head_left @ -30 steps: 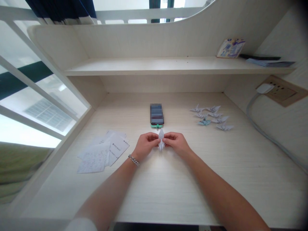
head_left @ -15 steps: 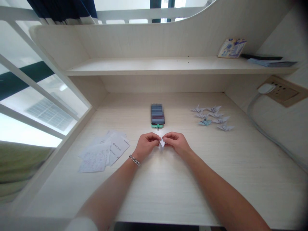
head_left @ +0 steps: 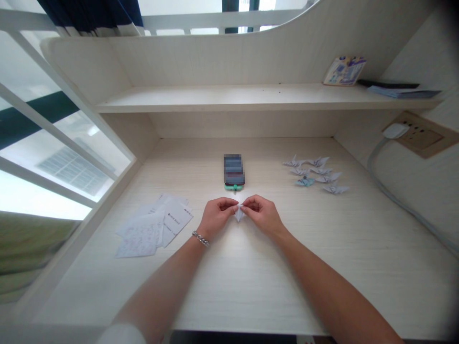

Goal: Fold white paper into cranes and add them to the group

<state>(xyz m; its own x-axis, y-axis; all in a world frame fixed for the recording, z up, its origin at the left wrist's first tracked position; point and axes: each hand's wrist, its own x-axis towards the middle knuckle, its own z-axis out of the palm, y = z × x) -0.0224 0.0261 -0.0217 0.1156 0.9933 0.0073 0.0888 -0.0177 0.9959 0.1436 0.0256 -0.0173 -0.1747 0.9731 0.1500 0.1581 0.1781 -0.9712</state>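
Observation:
Between my two hands is a small piece of folded white paper (head_left: 239, 215), its point toward me. My left hand (head_left: 219, 215), with a chain bracelet on the wrist, pinches its left upper edge between thumb and fingers. From the other side my right hand (head_left: 262, 213) pinches the right upper edge, the two thumb tips nearly meeting. Fingers cover the upper part of the folds. Just beyond my hands lies a phone (head_left: 234, 170) with a blurred screen and a green lower edge. Several folded paper cranes (head_left: 326, 178) sit to the right, one of them a light blue crane (head_left: 305, 181).
Loose paper sheets (head_left: 141, 234) with writing overlap on the left of the desk (head_left: 247, 286). A shelf (head_left: 201, 95) spans the back, holding a small colourful packet (head_left: 344, 71) and flat booklets (head_left: 403, 91). At right a grey cable (head_left: 394, 200) runs from a wall socket (head_left: 423, 134).
The folded paper's lower part, spread into flaps before, now looks narrower and closer to a single point. My right hand has shifted slightly left, closer to my left.

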